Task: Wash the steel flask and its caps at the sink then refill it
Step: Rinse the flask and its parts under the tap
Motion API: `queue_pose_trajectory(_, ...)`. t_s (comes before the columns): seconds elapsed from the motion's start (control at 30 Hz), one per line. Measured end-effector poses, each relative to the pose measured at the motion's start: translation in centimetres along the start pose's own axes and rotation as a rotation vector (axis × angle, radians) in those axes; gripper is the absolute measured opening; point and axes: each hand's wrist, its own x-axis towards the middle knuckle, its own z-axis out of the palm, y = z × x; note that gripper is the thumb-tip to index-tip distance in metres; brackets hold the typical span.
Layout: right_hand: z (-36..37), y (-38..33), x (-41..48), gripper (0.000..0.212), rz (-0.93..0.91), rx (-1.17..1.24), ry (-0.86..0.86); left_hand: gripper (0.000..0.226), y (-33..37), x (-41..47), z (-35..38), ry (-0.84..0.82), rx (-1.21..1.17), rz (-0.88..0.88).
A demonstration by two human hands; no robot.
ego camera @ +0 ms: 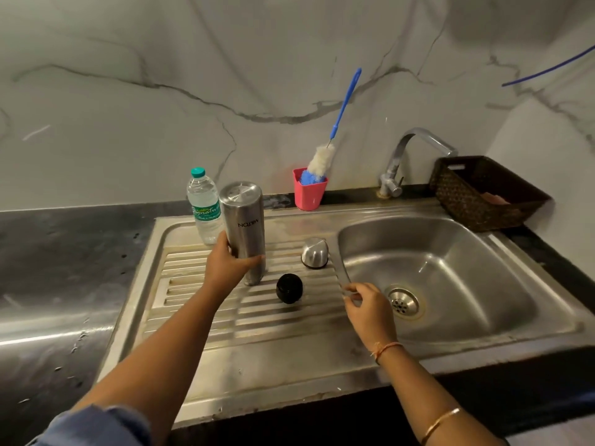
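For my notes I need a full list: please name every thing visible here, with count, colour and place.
steel flask: one, silver, upside down on the drainboard
black cap: one, black, drainboard, before the flask
steel cap: one, silver, drainboard, beside the basin
water bottle: one, clear, green cap, behind the flask
bottle brush: one, blue-white, in the cup
cup: one, pink, behind the drainboard
tap: one, silver, behind the basin
basket: one, dark brown, right of the tap
left hand: one, grips the flask
right hand: one, empty, over the basin's edge
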Motion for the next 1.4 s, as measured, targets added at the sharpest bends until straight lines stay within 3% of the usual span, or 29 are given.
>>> queue_pose_trajectory(0.27, -0.4, -0.7, 0.2, 0.018, 0.011, 0.133, -0.028, 0.064, -1.2, -5.3, -2.8, 0.148, -0.043, -0.02)
queue_pose_trajectory(0.43, -0.6, -1.3, -0.2, 0.018, 0.028, 0.316, -0.297, 0.069, -1.9, -9.1, -1.1, 0.259, -0.218, -0.137)
queue_pose_trajectory(0.77, -6.6, 2.2, 1.1, 0.039, 0.117, 0.445, -0.749, 0.074, 2.0, -16.2, 9.6, 0.329, -0.778, -0.332)
queue_pose_trajectory(1.0, -13.5, 8.7, 3.8, 0.043, 0.395, 0.751, -0.896, 0.053, 7.2, -18.8, 19.7, 0.245, -1.105, -0.494)
queue_pose_trajectory(1.17, -17.6, 11.6, 6.1, 0.022, 0.436, 0.913, -0.75, 0.042, 11.2, -19.1, 26.0, 0.126, -1.169, -0.655)
queue_pose_trajectory(1.3, -19.6, 12.3, 8.3, 0.046, 0.389, 0.903, -0.496, 0.044, 14.3, -17.7, 29.6, 0.042, -1.25, -0.733)
queue_pose_trajectory(1.4, -20.8, 12.3, 9.4, 0.049, 0.298, 0.899, -0.336, 0.05, 15.8, -16.4, 31.6, 0.003, -1.312, -0.803)
